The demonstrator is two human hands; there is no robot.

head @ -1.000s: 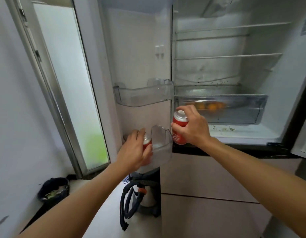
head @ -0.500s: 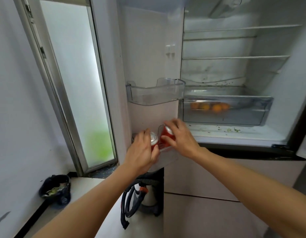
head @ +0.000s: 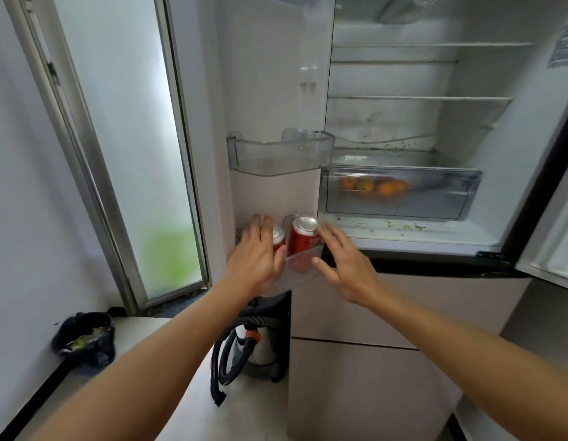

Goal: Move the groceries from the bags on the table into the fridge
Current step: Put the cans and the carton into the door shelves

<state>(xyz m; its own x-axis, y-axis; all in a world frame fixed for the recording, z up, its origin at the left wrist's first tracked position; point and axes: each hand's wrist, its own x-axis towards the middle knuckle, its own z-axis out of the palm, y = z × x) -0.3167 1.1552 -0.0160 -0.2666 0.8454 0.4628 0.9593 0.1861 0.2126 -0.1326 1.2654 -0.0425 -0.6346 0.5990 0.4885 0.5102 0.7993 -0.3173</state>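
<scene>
Lower door bin (head: 305, 276) of the open fridge (head: 387, 78) — both red cans sit in it. The left can (head: 278, 238) is mostly hidden by your left hand (head: 255, 256), which grasps it, fingers over the top and thumb on the front. The right can (head: 303, 241) stands upright at the bin's right end, just beside the first. Your right hand (head: 343, 265) is loose, fingers straight, tips at the can's rim — not clenched. Up and right of the bin, oranges (head: 372, 186) lie in the clear crisper drawer (head: 451, 198). Below the bin there is a coiled hose (head: 225, 361).
</scene>
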